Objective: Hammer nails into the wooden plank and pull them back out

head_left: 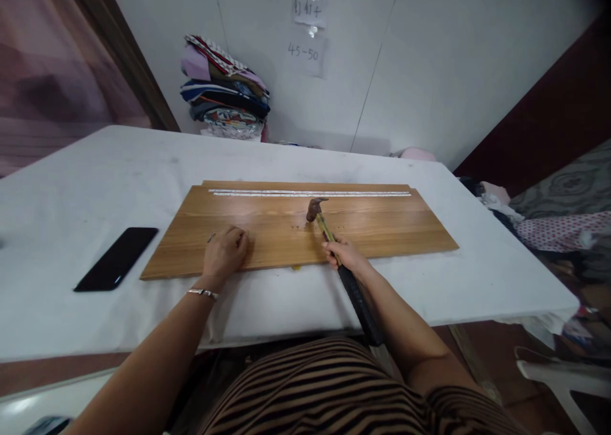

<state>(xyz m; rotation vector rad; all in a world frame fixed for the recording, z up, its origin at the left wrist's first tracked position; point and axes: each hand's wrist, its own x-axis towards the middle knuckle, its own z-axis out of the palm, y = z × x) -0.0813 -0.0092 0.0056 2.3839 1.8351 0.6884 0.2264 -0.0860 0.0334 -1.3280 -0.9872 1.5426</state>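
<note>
A long wooden board [382, 228] lies across the white table [86, 193]. My right hand [344, 254] is closed around the shaft of a hammer [317, 209] whose rusty head rests on the board near a few small dark marks. The hammer's black grip runs back under my wrist. My left hand [225, 251] lies on the board's near edge with fingers curled; something small and thin pokes out beside it, too small to name. A white strip [310, 193] runs along the board's far edge.
A black phone [116, 257] lies face up on the table left of the board. Folded fabrics [224, 91] are stacked against the back wall. More cloth [558, 228] and clutter sit off the table's right end.
</note>
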